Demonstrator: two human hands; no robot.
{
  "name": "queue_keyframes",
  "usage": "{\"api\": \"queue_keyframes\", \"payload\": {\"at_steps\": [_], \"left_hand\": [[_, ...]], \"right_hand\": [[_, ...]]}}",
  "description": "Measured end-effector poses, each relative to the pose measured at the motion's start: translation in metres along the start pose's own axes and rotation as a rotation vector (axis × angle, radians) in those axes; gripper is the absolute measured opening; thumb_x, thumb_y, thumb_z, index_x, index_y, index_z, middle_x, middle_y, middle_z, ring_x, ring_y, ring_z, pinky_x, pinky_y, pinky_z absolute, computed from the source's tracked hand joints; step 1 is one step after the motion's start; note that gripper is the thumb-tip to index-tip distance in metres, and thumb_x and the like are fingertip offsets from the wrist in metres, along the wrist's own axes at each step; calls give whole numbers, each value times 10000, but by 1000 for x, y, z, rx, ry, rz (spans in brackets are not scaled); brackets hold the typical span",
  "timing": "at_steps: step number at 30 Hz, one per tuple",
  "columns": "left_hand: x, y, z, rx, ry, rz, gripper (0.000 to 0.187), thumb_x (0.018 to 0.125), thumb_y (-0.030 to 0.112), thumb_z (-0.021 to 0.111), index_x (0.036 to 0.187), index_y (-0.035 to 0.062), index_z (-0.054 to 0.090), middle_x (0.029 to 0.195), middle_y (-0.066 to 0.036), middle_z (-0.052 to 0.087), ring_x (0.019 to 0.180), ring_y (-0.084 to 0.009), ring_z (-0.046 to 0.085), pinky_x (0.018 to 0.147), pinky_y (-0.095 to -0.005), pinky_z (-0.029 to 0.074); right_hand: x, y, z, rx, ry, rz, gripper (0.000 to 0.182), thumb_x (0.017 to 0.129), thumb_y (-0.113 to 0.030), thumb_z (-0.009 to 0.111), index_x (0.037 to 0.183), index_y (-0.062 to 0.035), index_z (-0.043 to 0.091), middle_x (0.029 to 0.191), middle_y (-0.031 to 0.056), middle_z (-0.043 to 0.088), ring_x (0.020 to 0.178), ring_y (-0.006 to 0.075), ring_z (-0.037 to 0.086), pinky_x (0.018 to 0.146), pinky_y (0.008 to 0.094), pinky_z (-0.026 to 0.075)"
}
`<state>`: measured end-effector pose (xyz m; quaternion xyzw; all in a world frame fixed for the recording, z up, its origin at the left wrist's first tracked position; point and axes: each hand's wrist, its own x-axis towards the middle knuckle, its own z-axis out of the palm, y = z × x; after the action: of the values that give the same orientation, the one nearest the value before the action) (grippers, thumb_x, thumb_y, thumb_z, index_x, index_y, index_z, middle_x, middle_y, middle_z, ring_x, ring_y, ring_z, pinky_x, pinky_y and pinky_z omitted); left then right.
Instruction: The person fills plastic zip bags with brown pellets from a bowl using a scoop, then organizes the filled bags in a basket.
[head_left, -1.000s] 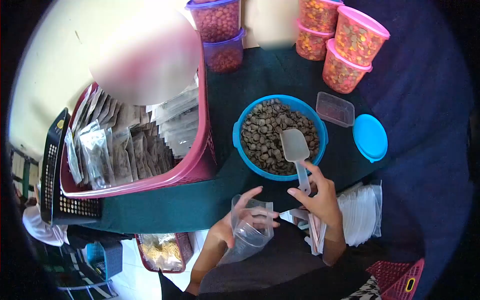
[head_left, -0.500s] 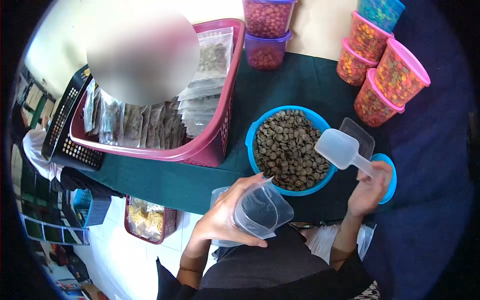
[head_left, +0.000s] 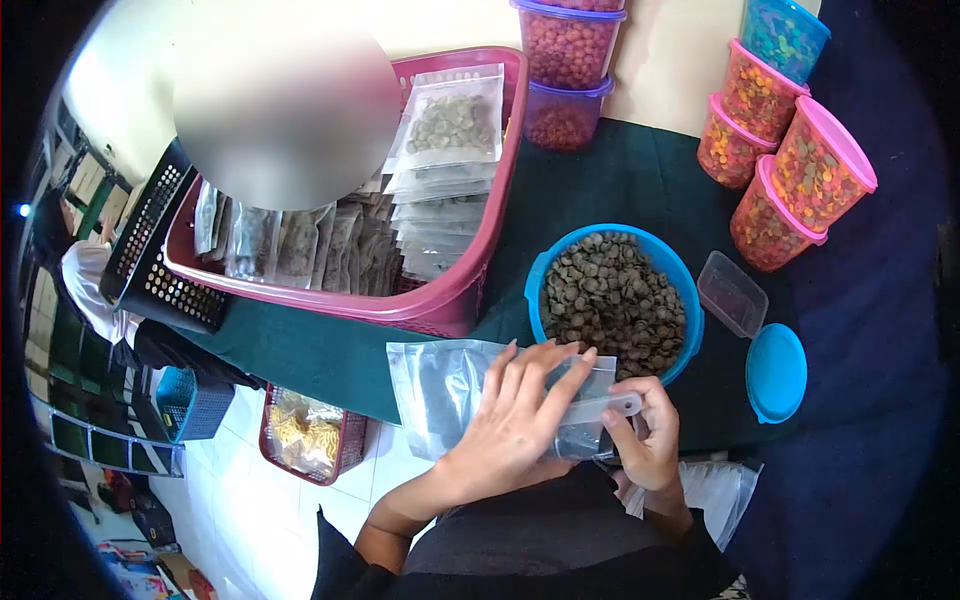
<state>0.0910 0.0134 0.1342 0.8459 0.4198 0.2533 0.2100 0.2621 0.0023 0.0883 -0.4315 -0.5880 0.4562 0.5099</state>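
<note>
My left hand [head_left: 520,410] is closed around a clear plastic bag [head_left: 425,385], its fingers lying across the upper side and the thumb hidden beneath. The bag lies on its side, its mouth turned to the right. Pinched in my right hand [head_left: 648,440] is the handle of a translucent plastic scoop [head_left: 608,405]. The scoop's head reaches into the bag's mouth, mostly covered by my left fingers and the plastic. Just beyond both hands stands a blue tub [head_left: 538,290] of small, round, grey-brown pieces [head_left: 615,295]. The bag's edge overlaps the tub's near rim in this view.
A pink basket [head_left: 430,305] of filled packets [head_left: 450,130] stands at left. Right of the tub lie a clear container [head_left: 733,295] and a blue lid [head_left: 777,372]. Stacked tubs [head_left: 820,165] line the back. Below left, a basket [head_left: 350,450] sits on the floor; a person [head_left: 95,285] is beyond.
My right hand has moved left and down, bringing the scoop from beside the tub into the bag. My left hand has tipped the bag onto its side and now lies over it.
</note>
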Motion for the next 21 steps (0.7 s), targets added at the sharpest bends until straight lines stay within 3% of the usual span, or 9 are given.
{"api": "queue_keyframes", "payload": {"at_steps": [4, 7, 10, 11, 12, 14, 15, 18, 21], "left_hand": [[-2, -4, 0, 61, -23, 41, 941, 458, 159, 725, 1263, 58, 249, 1201, -142, 320, 1140, -305, 303, 937, -486, 210], [-4, -6, 1, 88, -64, 75, 946, 457, 162, 729, 1267, 75, 248, 1203, -139, 323, 1141, -306, 302, 933, -493, 209], [-7, -10, 0, 93, -78, 120, 970, 445, 182, 737, 1274, 88, 242, 1198, -141, 328, 1140, -306, 305, 929, -495, 214], [-7, -10, 1, 91, -84, 128, 970, 445, 182, 737, 1274, 88, 242, 1198, -141, 328, 1140, -306, 305, 929, -495, 214], [-9, -9, 4, 97, -107, 167, 970, 452, 197, 742, 1276, 95, 241, 1209, -151, 314, 1148, -322, 288, 930, -505, 205], [-11, -10, 3, 99, -139, 214, 970, 459, 213, 746, 1278, 103, 239, 1221, -161, 300, 1156, -338, 271, 931, -515, 197], [-13, -10, -1, 28, -133, 231, 969, 471, 231, 750, 1281, 108, 233, 1235, -171, 279, 1164, -357, 247, 932, -527, 185], [-24, -16, -21, -21, -116, 268, 943, 499, 297, 760, 1273, 109, 256, 1270, -198, 222, 1185, -392, 186, 932, -561, 151], [-43, -36, -40, -123, 258, 71, 860, 504, 333, 763, 1204, 57, 347, 1245, -194, 255, 1169, -360, 227, 948, -483, 179]], "right_hand": [[-11, 4, 9, 112, 135, 119, 144, 782, -79, 524, 876, 22, 486, 846, 102, 552, 778, 112, 507, 712, 242, 385], [-15, 9, 6, -149, 243, -59, 60, 681, -32, 557, 712, 19, 546, 943, 135, 544, 882, 194, 446, 776, 281, 339], [-18, -1, 5, -317, 169, -64, 95, 647, -11, 560, 733, 29, 568, 993, 132, 532, 963, 220, 417, 799, 312, 344], [-21, 4, 7, -69, 91, -27, 113, 668, -19, 569, 760, 46, 585, 1032, 131, 522, 965, 197, 449, 811, 308, 361], [-23, 1, 10, -70, 101, -26, 113, 668, -19, 569, 760, 46, 585, 1032, 131, 522, 965, 197, 449, 811, 308, 361], [-28, -8, 18, 220, -28, 289, 114, 690, -25, 573, 757, 67, 584, 1033, 128, 526, 920, 170, 496, 799, 289, 388], [-30, -2, 21, 219, 25, 275, 134, 721, -43, 564, 777, 77, 586, 1013, 136, 539, 848, 147, 529, 760, 261, 409], [-35, 4, 14, 302, 136, 248, 156, 725, -74, 572, 781, 71, 591, 988, 143, 553, 857, 160, 532, 757, 271, 412], [-44, 4, -2, 294, 199, 251, 196, 737, -118, 560, 763, 74, 588, 990, 162, 551, 865, 185, 537, 752, 288, 420]]}}
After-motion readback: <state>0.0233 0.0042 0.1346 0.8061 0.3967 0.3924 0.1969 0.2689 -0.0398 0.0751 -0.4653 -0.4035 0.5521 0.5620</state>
